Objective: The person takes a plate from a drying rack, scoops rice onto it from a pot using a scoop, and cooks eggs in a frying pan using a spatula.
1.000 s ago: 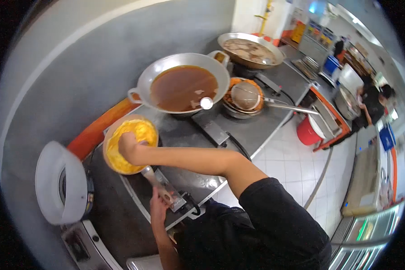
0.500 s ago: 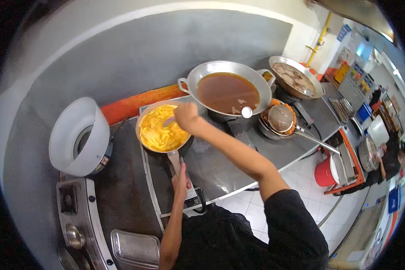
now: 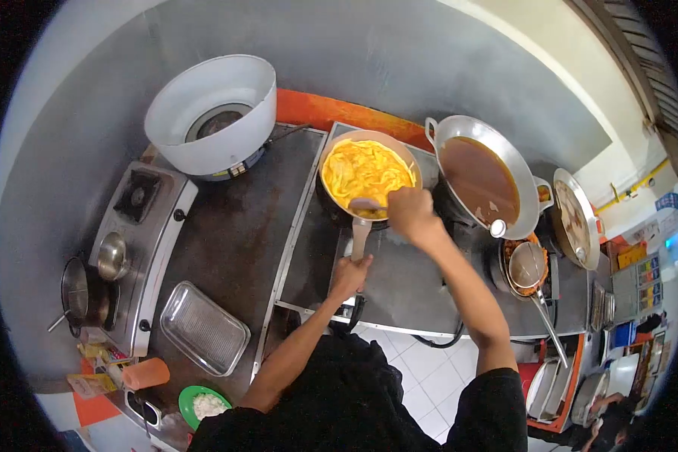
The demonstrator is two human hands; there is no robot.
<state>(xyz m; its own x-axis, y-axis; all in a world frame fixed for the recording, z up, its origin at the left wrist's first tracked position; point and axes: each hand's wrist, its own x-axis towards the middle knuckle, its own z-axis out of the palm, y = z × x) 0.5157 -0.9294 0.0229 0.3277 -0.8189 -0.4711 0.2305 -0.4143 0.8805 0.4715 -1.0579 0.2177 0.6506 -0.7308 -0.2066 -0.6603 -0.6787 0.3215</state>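
A frying pan (image 3: 331,154) holding yellow omelette (image 3: 365,172) sits on the steel stove top. My left hand (image 3: 350,276) grips the pan's long handle (image 3: 359,233) near its end. My right hand (image 3: 409,212) is closed on a metal spatula (image 3: 365,204) whose blade lies at the pan's near rim, against the egg.
A wok of brown liquid (image 3: 481,179) stands right of the pan, with a strainer over a bowl (image 3: 527,265) and another wok (image 3: 575,218) beyond. At left are a white-shrouded burner (image 3: 212,113), a small gas stove (image 3: 138,197), an upturned metal tray (image 3: 203,328) and a green plate of rice (image 3: 206,404).
The view has swung left, so the pan now appears at top centre. My right hand moved from the pan's far side to its near rim. My left hand stays on the handle.
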